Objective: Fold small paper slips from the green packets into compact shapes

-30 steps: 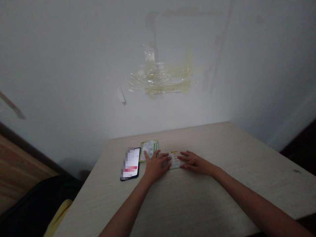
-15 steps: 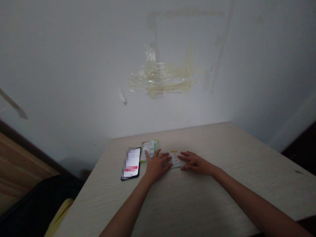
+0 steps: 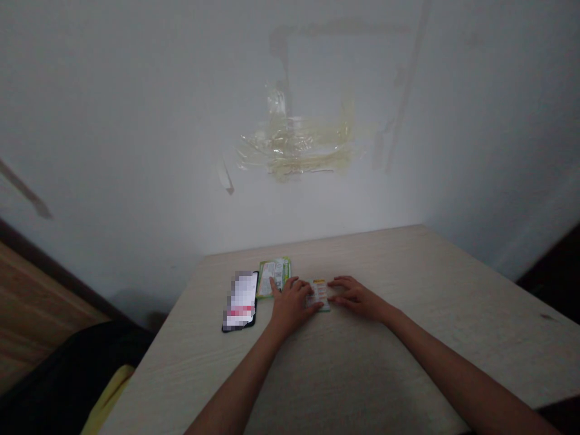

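Note:
A small printed card or packet (image 3: 321, 292), white with a yellow strip at its top and a green lower edge, lies flat on the table between my hands. My left hand (image 3: 291, 306) rests over its left side with fingers spread, covering part of it; its little finger reaches onto a larger green-and-white printed packet (image 3: 279, 266). At the card's right edge is my right hand (image 3: 357, 300), palm down, fingers stretched towards it and fingertips touching or nearly touching. Whether the card is one sheet or a thin stack, I cannot tell.
A phone (image 3: 242, 302) with its screen lit lies left of the green packet. The pale wooden table (image 3: 344, 374) meets a wall (image 3: 158, 151) with peeling clear tape (image 3: 299, 145). Dark and yellow cloth (image 3: 109, 399) sits beyond the table's left edge.
My left hand has slid slightly right, covering more of the small card. The card has shifted a little left and towards me. My right hand has barely moved.

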Demonstrator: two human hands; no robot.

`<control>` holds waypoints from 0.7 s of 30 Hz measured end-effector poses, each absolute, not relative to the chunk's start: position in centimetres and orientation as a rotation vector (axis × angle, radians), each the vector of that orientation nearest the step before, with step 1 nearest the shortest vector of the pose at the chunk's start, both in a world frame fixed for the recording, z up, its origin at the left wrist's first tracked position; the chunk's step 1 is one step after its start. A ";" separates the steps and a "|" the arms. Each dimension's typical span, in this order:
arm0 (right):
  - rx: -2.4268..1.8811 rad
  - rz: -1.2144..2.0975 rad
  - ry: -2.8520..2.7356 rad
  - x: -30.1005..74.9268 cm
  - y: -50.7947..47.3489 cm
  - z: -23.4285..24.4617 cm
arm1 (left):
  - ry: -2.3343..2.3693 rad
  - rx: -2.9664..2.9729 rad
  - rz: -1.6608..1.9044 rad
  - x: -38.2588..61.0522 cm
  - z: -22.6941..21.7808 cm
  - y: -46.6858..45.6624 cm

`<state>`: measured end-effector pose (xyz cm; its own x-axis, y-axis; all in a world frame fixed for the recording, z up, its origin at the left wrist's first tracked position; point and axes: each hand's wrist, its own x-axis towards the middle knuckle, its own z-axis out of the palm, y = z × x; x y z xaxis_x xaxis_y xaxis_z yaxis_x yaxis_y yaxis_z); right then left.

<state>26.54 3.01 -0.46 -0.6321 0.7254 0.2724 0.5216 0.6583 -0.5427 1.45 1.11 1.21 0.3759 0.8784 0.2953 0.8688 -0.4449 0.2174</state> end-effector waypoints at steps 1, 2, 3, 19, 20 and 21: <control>-0.973 0.564 -2.410 26.5 2.8 -0.3 | 1.645 2.591 0.573 1.6 1.2 1.1; -0.974 0.546 -2.419 26.4 2.7 -0.1 | 1.649 2.597 0.568 1.7 1.2 1.0; -0.975 0.530 -2.427 26.3 2.5 0.1 | 1.654 2.600 0.566 1.8 1.2 1.0; -1.097 0.258 -2.381 25.6 3.4 -0.2 | 1.661 2.599 0.511 1.6 0.4 1.1; -1.105 0.244 -2.376 25.5 3.4 -0.3 | 1.662 2.598 0.504 1.6 0.5 1.1; -1.112 0.227 -2.370 25.5 3.5 -0.4 | 1.662 2.598 0.496 1.7 0.5 1.1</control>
